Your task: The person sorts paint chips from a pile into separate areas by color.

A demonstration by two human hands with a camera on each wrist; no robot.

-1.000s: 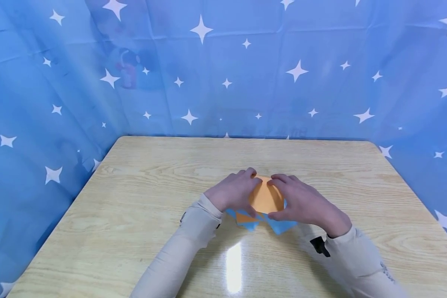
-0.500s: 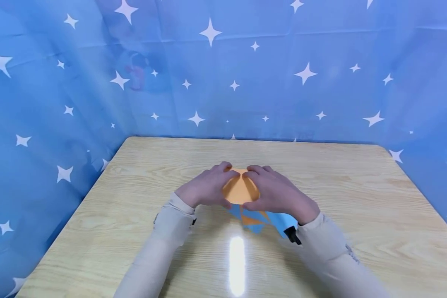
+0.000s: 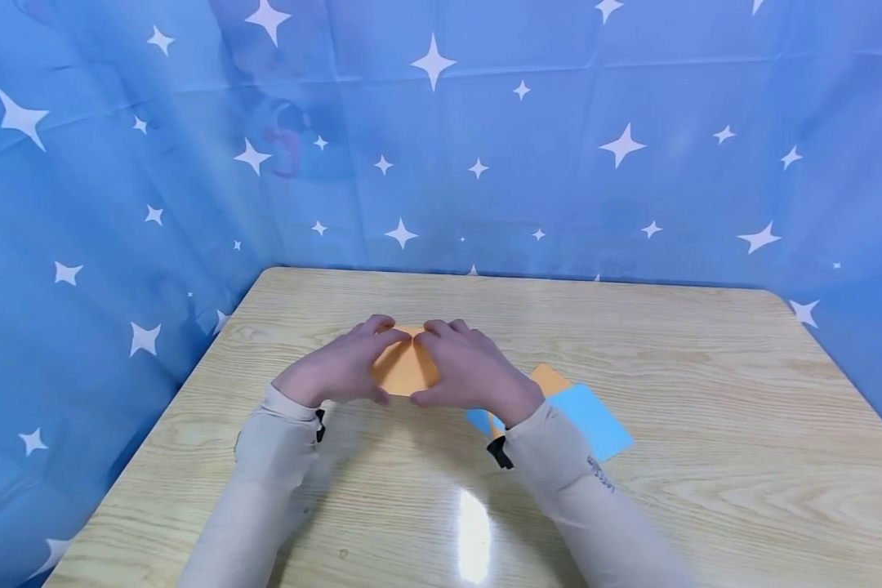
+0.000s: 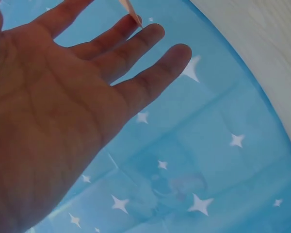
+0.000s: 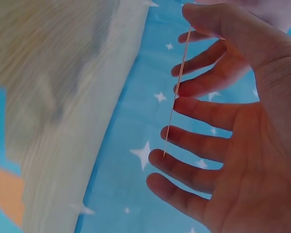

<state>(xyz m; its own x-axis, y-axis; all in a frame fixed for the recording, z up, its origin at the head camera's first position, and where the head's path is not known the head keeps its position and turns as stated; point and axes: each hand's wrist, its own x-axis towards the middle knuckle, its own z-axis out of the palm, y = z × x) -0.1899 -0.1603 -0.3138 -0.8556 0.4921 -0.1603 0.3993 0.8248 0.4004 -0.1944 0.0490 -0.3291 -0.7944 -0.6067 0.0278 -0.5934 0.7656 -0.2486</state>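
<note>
Both my hands hold one orange sheet of paper (image 3: 406,371) above the table, left of the middle. My left hand (image 3: 345,361) pinches its left side and my right hand (image 3: 478,371) its right side, thumbs on the near edge and fingers at the far edge. Seen from the right wrist, the sheet shows edge-on as a thin line (image 5: 177,92) between thumb and fingertips. Only a corner of it (image 4: 129,8) shows in the left wrist view, at the fingertips. Behind my right wrist lie blue paper (image 3: 594,423) and orange paper (image 3: 548,379), overlapping and partly hidden by the sleeve.
The wooden table (image 3: 706,392) has a far edge close to a blue curtain (image 3: 544,122) with white stars. A bright light reflection (image 3: 474,535) lies on the tabletop near the front.
Both hands have carried the orange sheet leftward, away from the other papers. More of the blue and orange paper pile now shows to the right, while the view has shifted slightly.
</note>
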